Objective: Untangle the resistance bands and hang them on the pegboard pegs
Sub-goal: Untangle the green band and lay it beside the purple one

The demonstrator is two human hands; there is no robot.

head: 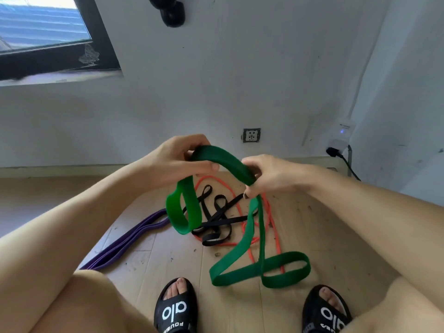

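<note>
A wide green resistance band (223, 162) arches between my two hands above the floor. My left hand (175, 159) grips its left end, and a loop of it hangs below that hand. My right hand (266, 176) pinches the band's right side; from there it drops and lies in twisted loops near my feet. A black band (216, 219) lies knotted on the floor under my hands, tangled with a thin orange band (276, 239). A purple band (129, 239) stretches out to the left. No pegboard is in view.
I face a white wall with a socket (251, 135) low down and a plugged-in adapter (338, 140) with a cable in the right corner. A window (43, 30) is at upper left. A black fixture (171, 10) hangs on the wall above. My sandalled feet (175, 306) stand on the wooden floor.
</note>
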